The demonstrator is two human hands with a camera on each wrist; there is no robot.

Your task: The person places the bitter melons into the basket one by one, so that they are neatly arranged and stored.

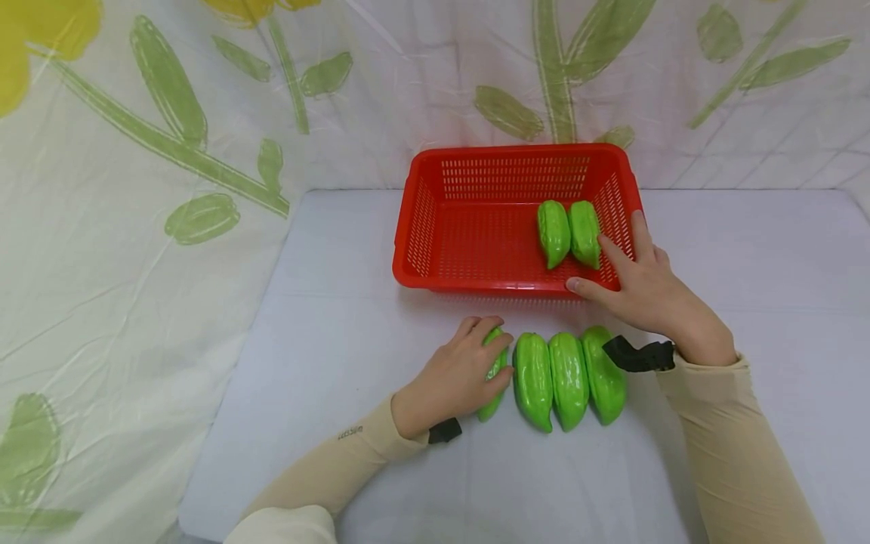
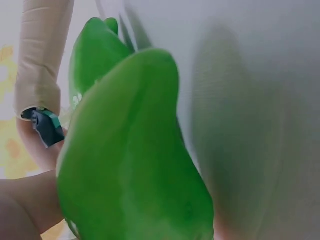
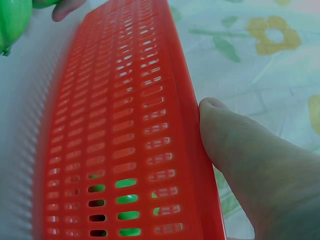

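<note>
My left hand (image 1: 462, 370) holds a glossy green ridged model fruit (image 2: 130, 150), its thumb and fingers curled over it at the left end of a row. Beside it on the table lie three similar fruits, among them a middle fruit (image 1: 569, 381). My right hand (image 1: 649, 291) lies over the near right corner of a red plastic basket (image 1: 469, 285). Its fingers are spread, and the thumb (image 3: 240, 145) touches the rim. One finger reaches inside, close to a green fruit (image 1: 584, 234) that stands next to another fruit (image 1: 553, 234) in the basket's right part.
The basket stands at the back of a white table (image 1: 326, 302), behind the row of fruits. A white curtain (image 1: 381, 83) with green leaves and yellow flowers hangs behind the table and along its left side. Black straps (image 1: 639, 353) are at both wrists.
</note>
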